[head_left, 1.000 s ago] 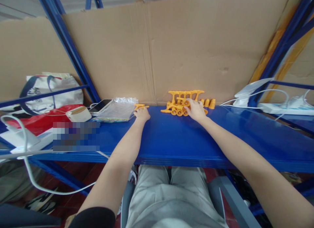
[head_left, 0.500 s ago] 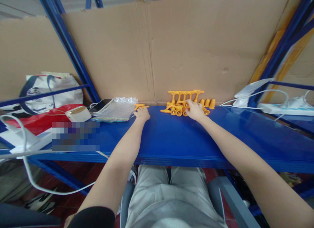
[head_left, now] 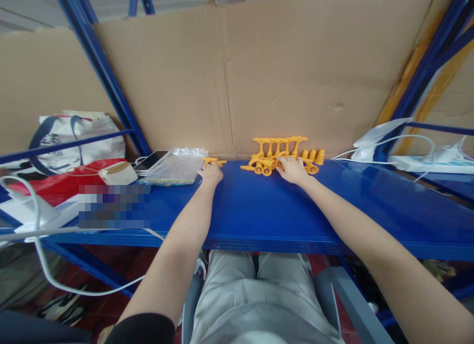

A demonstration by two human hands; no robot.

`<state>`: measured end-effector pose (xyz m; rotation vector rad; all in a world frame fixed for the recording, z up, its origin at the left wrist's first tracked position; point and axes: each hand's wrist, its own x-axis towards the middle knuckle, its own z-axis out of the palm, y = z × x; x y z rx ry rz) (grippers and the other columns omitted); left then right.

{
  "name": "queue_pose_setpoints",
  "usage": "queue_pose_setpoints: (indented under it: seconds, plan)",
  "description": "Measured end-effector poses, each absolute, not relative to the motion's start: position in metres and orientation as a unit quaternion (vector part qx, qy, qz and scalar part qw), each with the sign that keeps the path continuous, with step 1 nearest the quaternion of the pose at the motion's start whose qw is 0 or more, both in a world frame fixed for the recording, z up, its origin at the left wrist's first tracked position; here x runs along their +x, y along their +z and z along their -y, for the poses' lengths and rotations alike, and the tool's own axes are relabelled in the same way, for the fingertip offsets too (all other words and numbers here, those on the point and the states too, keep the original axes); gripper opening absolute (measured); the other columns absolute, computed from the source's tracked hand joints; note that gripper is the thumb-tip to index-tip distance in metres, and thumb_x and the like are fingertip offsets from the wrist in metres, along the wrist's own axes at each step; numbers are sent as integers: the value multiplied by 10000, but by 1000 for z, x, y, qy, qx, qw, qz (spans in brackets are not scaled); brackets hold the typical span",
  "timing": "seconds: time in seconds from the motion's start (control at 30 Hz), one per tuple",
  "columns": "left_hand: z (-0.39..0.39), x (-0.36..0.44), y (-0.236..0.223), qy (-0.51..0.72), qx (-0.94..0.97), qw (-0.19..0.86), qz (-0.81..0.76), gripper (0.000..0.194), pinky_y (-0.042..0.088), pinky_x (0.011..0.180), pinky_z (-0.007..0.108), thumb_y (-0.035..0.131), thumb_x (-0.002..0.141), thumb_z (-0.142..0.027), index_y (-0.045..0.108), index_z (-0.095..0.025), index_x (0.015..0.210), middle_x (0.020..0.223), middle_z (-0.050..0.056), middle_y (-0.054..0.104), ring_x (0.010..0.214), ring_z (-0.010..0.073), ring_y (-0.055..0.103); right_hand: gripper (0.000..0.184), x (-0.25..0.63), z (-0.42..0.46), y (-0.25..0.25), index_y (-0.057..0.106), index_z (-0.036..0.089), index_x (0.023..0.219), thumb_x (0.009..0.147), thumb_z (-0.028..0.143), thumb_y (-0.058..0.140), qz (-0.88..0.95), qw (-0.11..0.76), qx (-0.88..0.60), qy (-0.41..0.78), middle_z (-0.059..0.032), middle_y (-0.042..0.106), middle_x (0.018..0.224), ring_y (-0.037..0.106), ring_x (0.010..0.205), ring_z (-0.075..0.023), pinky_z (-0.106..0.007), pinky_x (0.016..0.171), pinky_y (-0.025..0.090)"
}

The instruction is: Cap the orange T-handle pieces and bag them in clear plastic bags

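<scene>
Right hand [head_left: 292,171] settles lower at the front of the yellow cluster [head_left: 280,139]

The change is small and lies almost wholly on the right. Half a second ago, that hand had a round-mouthed yellow piece [head_left: 279,164] raised above its neighbours; now the hand sits lower and a little nearer the person, and the piece shows down among the front row. Two other round-mouthed pieces [head_left: 262,170] beside it appear slightly farther left than before. For the work in hand, this suggests the piece is being set in among the others rather than carried away, though the fingers hide much of the contact.

The right hand is curled over the piece; whether it grips or merely rests there cannot be told. The left hand [head_left: 212,173] has hardly moved. Its fingers are bent at a separate yellow piece [head_left: 222,162], whose ends show past them, and the firmness of that hold cannot be told either.

The cluster lies on the blue tabletop [head_left: 252,206], close to the cardboard panel [head_left: 296,72], with T-topped pieces upright at the back and small tapered yellow pieces [head_left: 320,157] standing at its right end. Left of the separate piece, just beside the left hand, lies a clear plastic packet [head_left: 177,167].
</scene>
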<state>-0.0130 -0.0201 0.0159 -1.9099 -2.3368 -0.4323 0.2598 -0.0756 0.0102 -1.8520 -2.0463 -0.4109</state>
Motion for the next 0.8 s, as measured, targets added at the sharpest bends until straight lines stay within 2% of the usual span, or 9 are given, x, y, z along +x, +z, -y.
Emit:
queue_pose_setpoints:
  seconds: [0.1, 0.33, 0.43, 0.53, 0.63, 0.8]
  plan:
    - [21, -14, 18, -151, -633, 46, 758, 415, 383, 1066, 506, 457, 896, -216, 577, -206, 1293, 1361, 159, 599, 1317, 310, 501, 470, 263, 73, 7, 536, 157, 1356, 923, 312, 441, 728, 184, -644, -146, -202, 587, 1364, 515, 1271, -368, -600, 1026, 358]
    - [26, -10, 27, -151, -664, 40, 731, 418, 454, 1030, 376, 529, 895, -241, 585, -268, 1308, 1252, 91, 682, 1223, 253, 598, 523, 270, 71, 8, 506, 157, 1389, 918, 379, 459, 735, 220, -622, -154, -204, 581, 1364, 516, 1257, -377, -624, 1035, 334]
    - [29, -6, 30, -147, -678, 36, 719, 392, 495, 974, 327, 570, 886, -281, 611, -224, 1272, 1235, 106, 687, 1187, 251, 623, 511, 285, 66, 23, 502, 138, 1378, 931, 365, 405, 702, 283, -631, -169, -205, 585, 1353, 509, 1258, -368, -603, 1034, 340]
    - [30, -2, 31, -146, -688, 33, 710, 370, 507, 963, 335, 570, 891, -273, 632, -191, 1247, 1248, 133, 676, 1180, 266, 628, 483, 313, 58, 38, 511, 136, 1350, 910, 299, 397, 623, 367, -673, -155, -201, 559, 1377, 500, 1267, -346, -551, 1001, 394]
    - [30, 0, 32, -150, -691, 31, 706, 382, 508, 974, 351, 568, 892, -247, 629, -189, 1265, 1250, 135, 676, 1185, 273, 626, 485, 347, 51, 42, 517, 134, 1337, 871, 228, 417, 547, 403, -723, -123, -202, 565, 1360, 524, 1240, -327, -511, 976, 430]
    - [30, 1, 33, -166, -689, 35, 705, 371, 527, 948, 356, 569, 886, -245, 658, -209, 1245, 1223, 126, 691, 1143, 281, 649, 568, 392, 45, 22, 512, 163, 1372, 804, 150, 500, 521, 317, -789, -73, -181, 539, 1397, 512, 1266, -334, -478, 992, 430]
